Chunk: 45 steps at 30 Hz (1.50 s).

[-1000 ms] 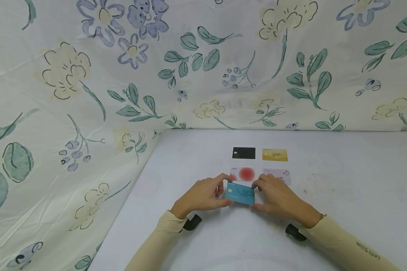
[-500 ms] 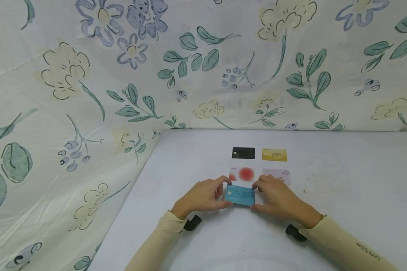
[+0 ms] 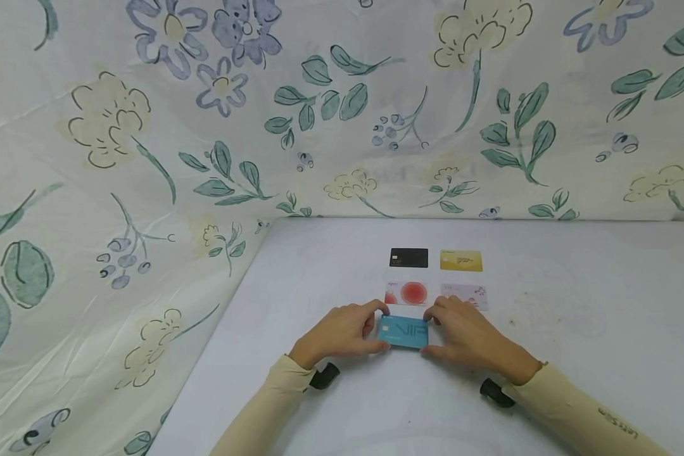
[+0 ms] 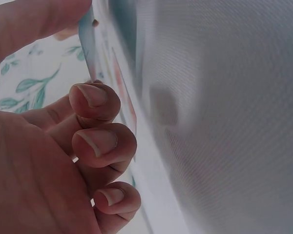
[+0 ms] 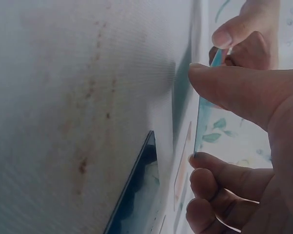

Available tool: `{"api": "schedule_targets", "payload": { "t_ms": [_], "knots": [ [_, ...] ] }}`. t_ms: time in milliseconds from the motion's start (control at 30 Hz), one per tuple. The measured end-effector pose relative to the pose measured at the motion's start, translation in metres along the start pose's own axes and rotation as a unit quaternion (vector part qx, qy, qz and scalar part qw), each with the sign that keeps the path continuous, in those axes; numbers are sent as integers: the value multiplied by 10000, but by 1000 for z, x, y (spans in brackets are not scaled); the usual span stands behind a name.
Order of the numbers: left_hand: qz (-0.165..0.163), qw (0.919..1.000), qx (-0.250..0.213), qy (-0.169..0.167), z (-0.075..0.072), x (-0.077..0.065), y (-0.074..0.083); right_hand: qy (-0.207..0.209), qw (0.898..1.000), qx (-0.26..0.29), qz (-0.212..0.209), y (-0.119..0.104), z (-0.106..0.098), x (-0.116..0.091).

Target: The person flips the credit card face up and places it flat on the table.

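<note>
A blue card printed "VIP" (image 3: 403,332) is held low over the white table between both hands. My left hand (image 3: 348,329) pinches its left end between thumb and index finger; in the left wrist view the other fingers (image 4: 105,141) curl loosely beside it. At the right end, my right hand (image 3: 470,329) grips the card's corners with thumb and index finger. The right wrist view shows the card (image 5: 202,117) edge-on, with a gap between it and the table surface. Just beyond it lies a white card with a red circle (image 3: 413,292).
A pale card with small pink flowers (image 3: 479,292) lies partly behind the right hand. Farther back, a black card (image 3: 408,258) and a gold card (image 3: 461,260) lie side by side on the table (image 3: 319,253). Floral cloth (image 3: 330,126) hangs behind and at the left.
The blue card has shifted slightly toward the person, and its tilt has levelled out. My left hand has moved slightly the same way; the right hand has barely moved.
</note>
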<state>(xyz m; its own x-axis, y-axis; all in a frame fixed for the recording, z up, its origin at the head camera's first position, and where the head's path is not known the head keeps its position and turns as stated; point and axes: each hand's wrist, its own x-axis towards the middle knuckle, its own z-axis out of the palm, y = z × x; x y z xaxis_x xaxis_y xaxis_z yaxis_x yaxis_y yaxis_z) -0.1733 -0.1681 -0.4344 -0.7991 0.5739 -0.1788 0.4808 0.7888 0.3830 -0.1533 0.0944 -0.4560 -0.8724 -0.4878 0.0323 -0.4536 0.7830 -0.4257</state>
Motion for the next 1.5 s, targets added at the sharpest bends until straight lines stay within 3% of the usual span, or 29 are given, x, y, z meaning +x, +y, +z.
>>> {"api": "schedule_targets", "payload": {
  "t_ms": [900,1500],
  "knots": [
    [-160,9995,134,-239,1,2,3,-159,9997,33,176,0,4,0],
    [-154,9996,85,-220,4,3,-1,-229,9989,76,401,-1,7,4]
  ]
}}
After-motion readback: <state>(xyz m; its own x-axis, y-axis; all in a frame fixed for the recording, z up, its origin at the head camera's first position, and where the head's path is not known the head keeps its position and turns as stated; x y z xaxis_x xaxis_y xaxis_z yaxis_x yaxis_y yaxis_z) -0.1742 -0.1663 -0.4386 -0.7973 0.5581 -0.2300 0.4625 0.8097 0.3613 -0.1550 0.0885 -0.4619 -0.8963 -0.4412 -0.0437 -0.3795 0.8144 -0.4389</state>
